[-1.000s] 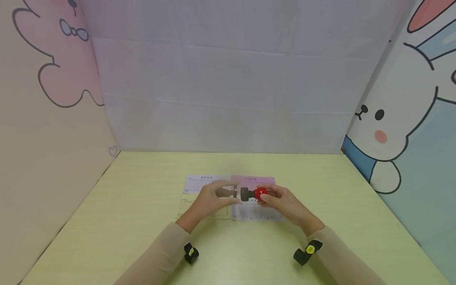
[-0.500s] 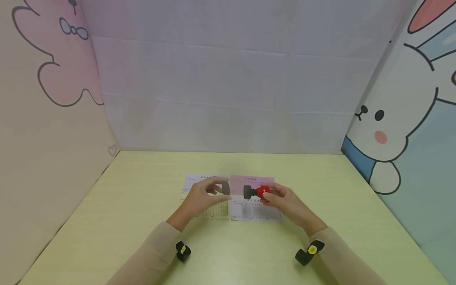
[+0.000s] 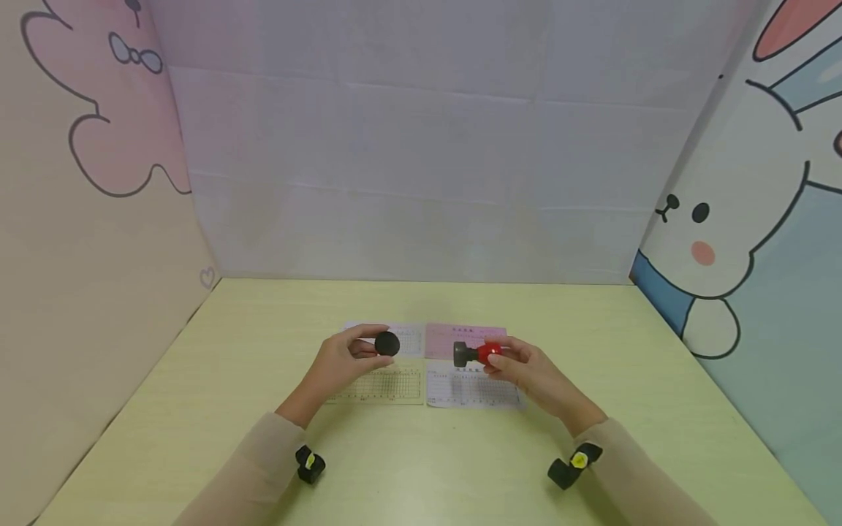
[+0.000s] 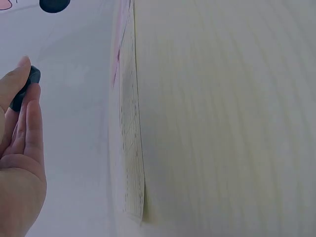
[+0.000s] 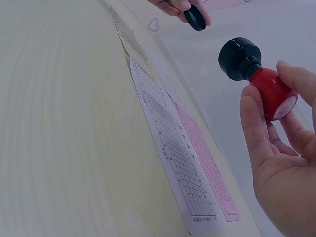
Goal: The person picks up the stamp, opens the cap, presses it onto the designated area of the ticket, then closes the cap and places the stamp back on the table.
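A round stamp [image 3: 465, 354] with a red handle and black head lies sideways in my right hand [image 3: 529, 374]. In the right wrist view, thumb and fingers pinch the stamp's red handle [image 5: 270, 89], its black head pointing away from the palm. My left hand [image 3: 343, 359] pinches a round black cap [image 3: 387, 343] by its edge, and the cap's flat face turns to the head camera. The right wrist view shows the cap [image 5: 195, 18] as a shallow hollow disc, apart from the stamp. Both hands are raised over the printed forms.
Printed slips lie together on the pale wooden table [image 3: 421, 467]: a yellow one [image 3: 395, 383], a white one [image 3: 470, 387], a pink one [image 3: 444, 342] and a whitish one [image 3: 411, 337] partly behind the left hand. A pale wall [image 3: 421, 183] stands behind, with cartoon-printed side walls.
My left hand has moved left with the cap, away from the stamp, and turned the cap's flat face to the head camera. My right hand has shifted slightly right with the stamp.
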### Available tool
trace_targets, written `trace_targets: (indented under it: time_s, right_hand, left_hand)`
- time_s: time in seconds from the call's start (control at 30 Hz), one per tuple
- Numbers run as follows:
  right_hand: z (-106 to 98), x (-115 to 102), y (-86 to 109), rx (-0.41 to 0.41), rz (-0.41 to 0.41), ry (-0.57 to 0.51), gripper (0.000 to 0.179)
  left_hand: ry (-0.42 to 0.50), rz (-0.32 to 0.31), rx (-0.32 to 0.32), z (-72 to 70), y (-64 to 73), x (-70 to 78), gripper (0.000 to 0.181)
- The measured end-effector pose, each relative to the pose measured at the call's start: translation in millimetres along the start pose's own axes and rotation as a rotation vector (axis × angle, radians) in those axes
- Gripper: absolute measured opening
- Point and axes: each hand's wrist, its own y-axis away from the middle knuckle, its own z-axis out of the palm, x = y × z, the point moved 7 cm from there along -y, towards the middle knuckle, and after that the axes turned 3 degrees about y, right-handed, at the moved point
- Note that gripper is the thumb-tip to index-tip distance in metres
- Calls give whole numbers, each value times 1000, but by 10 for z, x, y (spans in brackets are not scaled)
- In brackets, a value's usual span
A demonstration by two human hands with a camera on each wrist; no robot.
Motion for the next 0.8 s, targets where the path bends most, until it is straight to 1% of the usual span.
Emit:
trace_targets:
  time_s: [0.17, 0.27, 0.4, 0.53, 0.67, 0.8]
  right_hand:
    - [-18, 4, 16, 7, 3, 3, 66]
    - [-27, 9, 23, 5, 4, 19, 65]
    - [-45, 13, 25, -1, -2, 16, 64]
    - [-75, 24, 32, 7, -5, 20, 63]
    - [-114, 42, 37, 24, -6, 48, 63]
    - [-147, 47, 39, 37, -8, 70, 63]
  left_hand:
    - [-16, -21, 14, -156, 47, -52, 55]
    - [-55, -52, 25, -278, 76, -91, 54]
    - [-134, -100, 31, -486, 116, -154, 54]
    - [-211, -125, 25, -712, 168, -216, 55]
    - [-309, -124, 30, -930, 214, -273, 57]
    - [-376, -136, 24, -1088, 254, -342, 62]
